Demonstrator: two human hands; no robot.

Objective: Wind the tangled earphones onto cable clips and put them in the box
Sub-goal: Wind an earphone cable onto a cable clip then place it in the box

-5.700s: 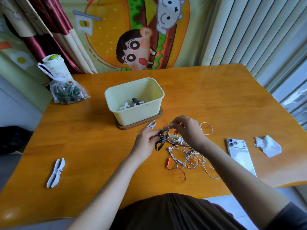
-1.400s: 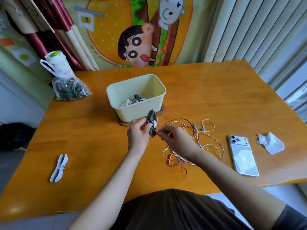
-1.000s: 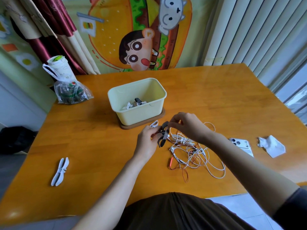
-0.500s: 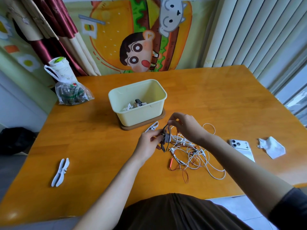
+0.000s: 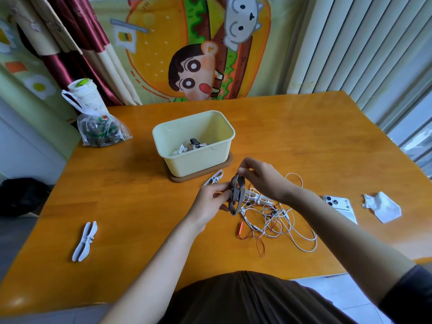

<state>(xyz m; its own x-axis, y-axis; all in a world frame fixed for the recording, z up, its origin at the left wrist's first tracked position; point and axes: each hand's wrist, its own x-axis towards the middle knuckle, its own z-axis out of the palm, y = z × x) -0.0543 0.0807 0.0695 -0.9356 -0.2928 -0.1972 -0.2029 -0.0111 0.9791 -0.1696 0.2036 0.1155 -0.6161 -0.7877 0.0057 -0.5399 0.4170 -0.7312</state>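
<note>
My left hand (image 5: 210,199) pinches the middle of a dark grey cable clip (image 5: 236,196) held upright above the table. My right hand (image 5: 261,180) pinches an earphone cable at the clip's top end. A tangle of white and red earphones (image 5: 275,220) lies on the table below and right of my hands. The pale yellow box (image 5: 194,160) stands just behind, on a brown lid, with wound earphones inside. A white clip (image 5: 214,180) lies beside the box. Another white clip (image 5: 84,240) lies at the near left.
A white phone (image 5: 340,206) lies face down at the right, with a crumpled white tissue (image 5: 383,206) beyond it. A plastic bag (image 5: 100,132) with a cup stands at the far left corner. The table's near edge runs just before my body.
Over the last seconds my right hand has circled round the clip with the cable, from its near side to its top. The tangle on the table shifted slightly.
</note>
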